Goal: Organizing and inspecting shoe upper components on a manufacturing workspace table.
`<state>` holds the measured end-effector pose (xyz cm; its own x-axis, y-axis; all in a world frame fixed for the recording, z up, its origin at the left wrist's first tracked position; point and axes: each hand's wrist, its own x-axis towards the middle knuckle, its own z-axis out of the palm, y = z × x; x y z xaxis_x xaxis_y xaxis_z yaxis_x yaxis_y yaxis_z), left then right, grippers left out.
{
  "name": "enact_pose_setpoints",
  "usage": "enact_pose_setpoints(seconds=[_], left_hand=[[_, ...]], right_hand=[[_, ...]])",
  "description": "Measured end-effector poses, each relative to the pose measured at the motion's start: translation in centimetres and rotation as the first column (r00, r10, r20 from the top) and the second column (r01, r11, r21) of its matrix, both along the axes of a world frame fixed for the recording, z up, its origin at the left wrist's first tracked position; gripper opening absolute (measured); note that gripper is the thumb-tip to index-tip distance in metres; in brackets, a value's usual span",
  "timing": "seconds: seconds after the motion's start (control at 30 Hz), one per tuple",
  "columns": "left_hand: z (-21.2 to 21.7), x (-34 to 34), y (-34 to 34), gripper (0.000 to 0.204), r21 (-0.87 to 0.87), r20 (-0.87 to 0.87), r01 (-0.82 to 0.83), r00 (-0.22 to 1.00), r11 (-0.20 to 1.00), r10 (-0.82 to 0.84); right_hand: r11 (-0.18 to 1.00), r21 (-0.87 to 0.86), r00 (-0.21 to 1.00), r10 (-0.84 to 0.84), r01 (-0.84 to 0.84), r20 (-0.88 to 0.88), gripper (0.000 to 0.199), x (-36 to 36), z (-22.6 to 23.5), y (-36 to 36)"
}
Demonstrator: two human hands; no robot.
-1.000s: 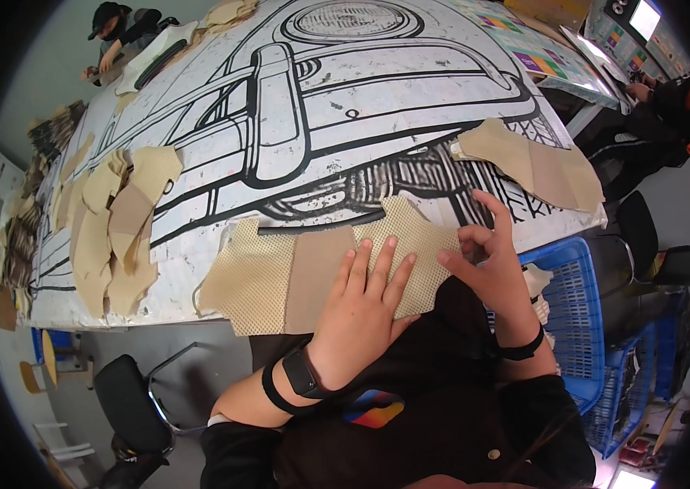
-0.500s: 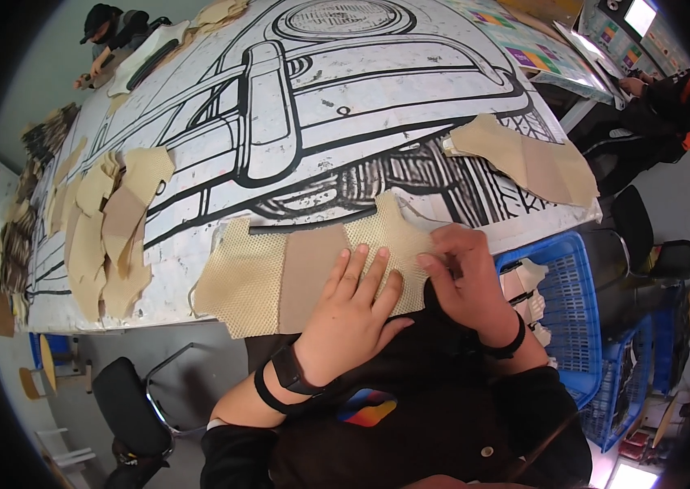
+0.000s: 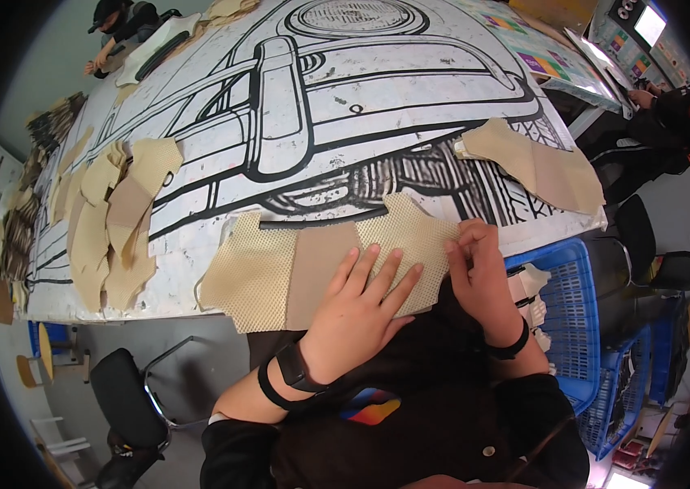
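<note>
A beige mesh fabric panel (image 3: pixel 257 265) with a smooth tan middle band and a black strip along its far edge lies at the table's front edge, its near side overhanging toward me. My left hand (image 3: pixel 361 301) rests flat on the panel's right half, fingers spread. At the panel's right edge, my right hand (image 3: pixel 479 273) has its fingers curled, thumb and forefinger pinching the fabric's edge. Under that panel, a bit of thin pale edging shows at its left side.
Several beige fabric pieces (image 3: pixel 121 220) are heaped at the table's left, and another piece (image 3: pixel 536 167) lies at the right. Blue baskets (image 3: pixel 569 326) holding fabric pieces stand on my right. Black chairs (image 3: pixel 129 391) flank the table. Two other people (image 3: pixel 121 33) are farther off.
The view has shifted slightly. My right hand has moved a little along the panel's right edge, and the fabric there now lies flatter. My left hand stays spread on the panel.
</note>
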<state>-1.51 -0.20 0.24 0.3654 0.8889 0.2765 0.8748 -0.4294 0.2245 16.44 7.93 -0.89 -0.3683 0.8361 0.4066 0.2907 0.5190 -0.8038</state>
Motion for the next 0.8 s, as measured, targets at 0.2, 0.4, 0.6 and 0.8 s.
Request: enact_pose_setpoints(seconds=[0.2,0.4,0.6,0.8], left_hand=[[-0.2,0.3,0.0,0.063,-0.005,-0.087,-0.030,0.996,1.000,0.029],[0.2,1.0,0.0,0.065,0.017,-0.105,-0.012,0.994,1.000,0.014],[0.0,1.0,0.0,0.069,-0.022,-0.095,-0.028,0.995,0.999,0.026],[0.3,1.2,0.1,0.069,-0.003,-0.132,-0.014,0.991,1.000,0.013]], right_hand=[[0.971,-0.168,0.985,-0.169,0.169,0.015,0.023,0.4,-0.2,-0.4],[0.978,-0.032,0.969,-0.198,0.205,0.147,0.038,0.4,0.8,0.2],[0.989,0.080,0.902,-0.150,0.128,0.405,0.047,-0.5,3.1,1.0],[0.992,0.129,0.916,-0.048,-0.004,0.398,0.045,-1.9,3.3,3.1]])
